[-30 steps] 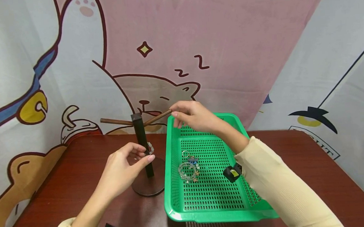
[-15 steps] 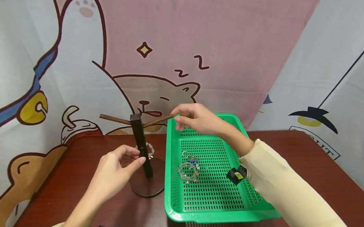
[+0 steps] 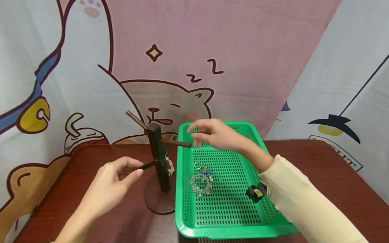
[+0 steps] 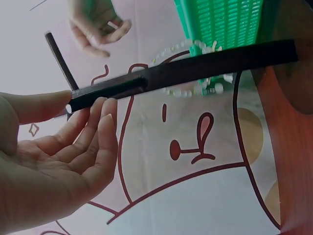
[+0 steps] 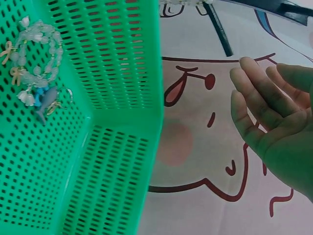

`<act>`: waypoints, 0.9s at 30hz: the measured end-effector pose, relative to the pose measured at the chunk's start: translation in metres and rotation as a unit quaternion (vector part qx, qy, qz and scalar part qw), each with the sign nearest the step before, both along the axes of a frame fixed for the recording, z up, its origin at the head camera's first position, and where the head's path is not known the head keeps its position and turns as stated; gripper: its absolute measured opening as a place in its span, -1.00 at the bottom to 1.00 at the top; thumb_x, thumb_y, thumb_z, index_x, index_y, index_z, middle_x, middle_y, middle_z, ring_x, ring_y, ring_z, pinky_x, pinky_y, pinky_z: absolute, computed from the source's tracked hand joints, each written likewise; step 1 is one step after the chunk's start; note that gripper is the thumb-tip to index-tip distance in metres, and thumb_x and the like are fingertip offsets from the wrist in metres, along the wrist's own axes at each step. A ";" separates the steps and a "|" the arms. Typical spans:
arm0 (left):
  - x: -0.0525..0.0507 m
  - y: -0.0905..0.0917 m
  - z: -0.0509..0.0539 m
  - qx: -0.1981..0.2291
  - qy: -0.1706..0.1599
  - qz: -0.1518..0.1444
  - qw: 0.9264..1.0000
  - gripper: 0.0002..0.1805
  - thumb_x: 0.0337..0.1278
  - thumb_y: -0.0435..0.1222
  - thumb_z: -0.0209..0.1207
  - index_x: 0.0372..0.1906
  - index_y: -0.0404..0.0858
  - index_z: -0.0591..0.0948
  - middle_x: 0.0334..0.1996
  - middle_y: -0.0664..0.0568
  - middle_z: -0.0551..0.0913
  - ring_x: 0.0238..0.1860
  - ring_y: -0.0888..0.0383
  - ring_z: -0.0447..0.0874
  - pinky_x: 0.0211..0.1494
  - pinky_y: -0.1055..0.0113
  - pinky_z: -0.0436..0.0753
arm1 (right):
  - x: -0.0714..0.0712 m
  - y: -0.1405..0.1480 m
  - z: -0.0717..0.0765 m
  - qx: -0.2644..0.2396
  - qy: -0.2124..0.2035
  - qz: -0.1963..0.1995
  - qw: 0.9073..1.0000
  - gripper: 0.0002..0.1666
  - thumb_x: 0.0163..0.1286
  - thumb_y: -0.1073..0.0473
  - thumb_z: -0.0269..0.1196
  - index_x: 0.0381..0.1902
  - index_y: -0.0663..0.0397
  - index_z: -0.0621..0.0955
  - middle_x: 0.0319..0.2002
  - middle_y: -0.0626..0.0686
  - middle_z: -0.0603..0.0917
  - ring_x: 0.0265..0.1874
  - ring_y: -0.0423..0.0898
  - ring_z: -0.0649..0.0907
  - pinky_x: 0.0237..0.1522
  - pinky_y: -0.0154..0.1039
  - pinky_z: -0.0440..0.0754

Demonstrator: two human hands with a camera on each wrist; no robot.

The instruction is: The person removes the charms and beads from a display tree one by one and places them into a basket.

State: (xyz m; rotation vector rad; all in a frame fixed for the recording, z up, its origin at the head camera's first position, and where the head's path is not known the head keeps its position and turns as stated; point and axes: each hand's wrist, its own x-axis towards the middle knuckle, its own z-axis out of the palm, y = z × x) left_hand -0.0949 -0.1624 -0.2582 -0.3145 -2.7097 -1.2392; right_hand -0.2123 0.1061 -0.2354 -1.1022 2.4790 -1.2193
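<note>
A dark wooden jewelry stand (image 3: 159,160) with a round base (image 3: 160,196) stands on the table, left of the green basket. My left hand (image 3: 107,184) pinches the end of its lower front peg (image 3: 148,165) between thumb and fingers; the left wrist view shows that peg (image 4: 112,89) close up. A pale beaded bracelet (image 3: 170,166) hangs behind the post. My right hand (image 3: 216,135) hovers over the basket's far left corner, fingers loosely bent and holding nothing. Beside its fingertips is the end of an upper peg (image 3: 179,142), apart from them in the right wrist view.
The green perforated basket (image 3: 187,230) holds another pale beaded bracelet (image 3: 198,189) with charms, a blue charm (image 3: 206,172) and a small ring (image 3: 198,165). A second upper peg (image 3: 135,119) sticks out to the back left. A printed cloth (image 3: 243,53) hangs behind the table.
The stand has turned, swinging its upper pegs round and shifting slightly right. My right hand has let go of the upper peg. My left hand has moved left, now pinching the lower peg.
</note>
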 end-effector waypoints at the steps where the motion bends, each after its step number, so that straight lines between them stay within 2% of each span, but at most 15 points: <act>1: 0.000 -0.002 0.000 0.000 -0.003 -0.002 1.000 -0.85 0.16 -0.29 0.16 -0.18 -0.23 0.60 -0.28 0.07 0.65 -0.32 0.18 0.56 -0.31 0.25 0.46 | 0.000 0.000 -0.002 0.001 -0.004 0.001 1.000 -0.80 0.35 0.32 0.08 -0.10 0.19 0.54 -0.50 -0.02 0.65 -0.46 -0.11 0.61 -0.32 -0.16 0.53; 7: -0.006 -0.012 0.002 0.006 -0.020 -0.011 1.000 -0.85 0.17 -0.28 0.15 -0.18 -0.22 0.61 -0.35 0.07 0.65 -0.32 0.15 0.55 -0.35 0.27 0.43 | 0.000 0.002 -0.016 0.010 -0.026 0.009 1.000 -0.82 0.35 0.32 0.08 -0.14 0.20 0.56 -0.49 -0.02 0.65 -0.44 -0.07 0.60 -0.31 -0.22 0.54; 15: -0.017 -0.025 0.000 0.016 -0.036 -0.020 0.999 -0.81 0.21 -0.35 0.10 -0.12 -0.31 0.58 -0.33 0.03 0.66 -0.30 0.15 0.57 -0.24 0.26 0.50 | 0.001 -0.002 -0.034 0.030 -0.018 0.039 0.999 -0.85 0.34 0.29 0.11 -0.20 0.21 0.58 -0.51 -0.06 0.63 -0.47 -0.17 0.58 -0.36 -0.19 0.53; 20: -0.022 -0.029 -0.002 0.025 -0.043 -0.003 0.999 -0.79 0.23 -0.34 0.08 -0.09 -0.33 0.58 -0.31 0.00 0.67 -0.28 0.14 0.59 -0.19 0.25 0.52 | 0.004 -0.006 -0.042 0.037 -0.025 0.059 0.997 -0.83 0.34 0.28 0.11 -0.20 0.25 0.59 -0.48 -0.04 0.64 -0.47 -0.18 0.60 -0.38 -0.22 0.56; 24: -0.023 -0.031 -0.004 0.032 -0.058 0.023 0.998 -0.74 0.24 -0.24 0.09 -0.09 -0.32 0.57 -0.29 -0.01 0.68 -0.26 0.12 0.61 -0.14 0.16 0.51 | 0.006 -0.012 -0.048 0.045 -0.047 0.067 0.996 -0.82 0.34 0.27 0.12 -0.18 0.26 0.59 -0.46 -0.02 0.64 -0.49 -0.13 0.61 -0.45 -0.25 0.55; 27: -0.023 -0.032 -0.005 0.032 -0.062 0.036 0.997 -0.70 0.24 -0.16 0.09 -0.12 -0.32 0.57 -0.30 0.00 0.67 -0.25 0.13 0.60 -0.15 0.19 0.51 | 0.009 -0.017 -0.052 0.050 -0.056 0.067 0.995 -0.82 0.33 0.26 0.12 -0.18 0.24 0.59 -0.48 -0.01 0.64 -0.51 -0.13 0.59 -0.47 -0.24 0.55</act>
